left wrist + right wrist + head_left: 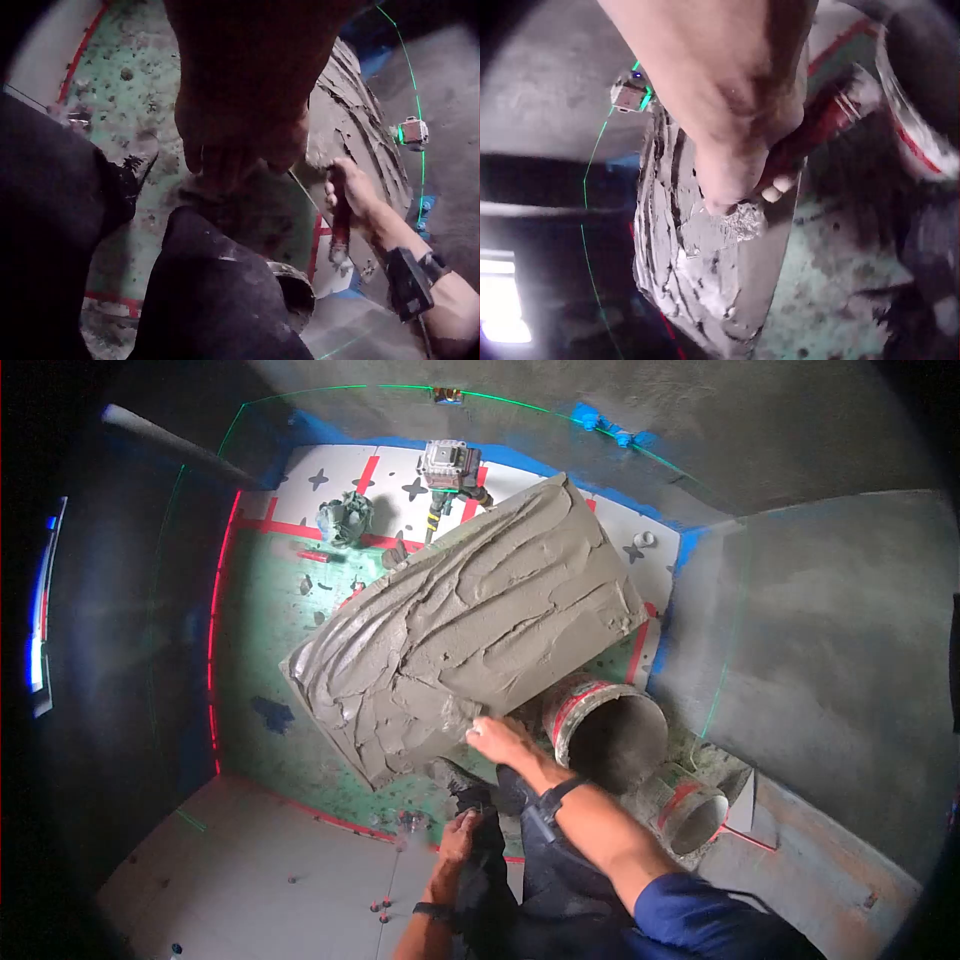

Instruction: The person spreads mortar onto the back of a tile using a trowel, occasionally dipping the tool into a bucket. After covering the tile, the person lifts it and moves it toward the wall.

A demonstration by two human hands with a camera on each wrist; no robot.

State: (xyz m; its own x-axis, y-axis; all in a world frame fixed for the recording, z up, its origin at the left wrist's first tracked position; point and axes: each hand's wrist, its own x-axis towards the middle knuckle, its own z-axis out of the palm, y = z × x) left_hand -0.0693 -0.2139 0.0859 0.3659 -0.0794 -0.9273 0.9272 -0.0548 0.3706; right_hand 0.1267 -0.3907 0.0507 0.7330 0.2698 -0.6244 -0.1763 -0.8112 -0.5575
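A large rectangular slab (pixel 500 610) lies across the middle of the head view, its upper face spread with ridged, wet grey mortar. My right hand (pixel 503 742) grips a trowel by its red handle (pixel 817 127). The trowel's mortar-caked blade (pixel 460 714) is against the coated face, near the slab's closest edge. In the left wrist view the handle's lower end sticks out below the right fist. My left hand (pixel 460 836) hangs by the knee, fingers loosely bent, with nothing seen in it; it is dark in the left wrist view.
A mortar-smeared bucket (pixel 610 730) and a smaller one (pixel 695 820) stand right of the legs. Behind the slab are a laser level (pixel 450 465) and a crumpled plastic bag (pixel 345 518). Dark walls surround the green floor (pixel 260 660); pale tiles (pixel 270 860) lie at the near left.
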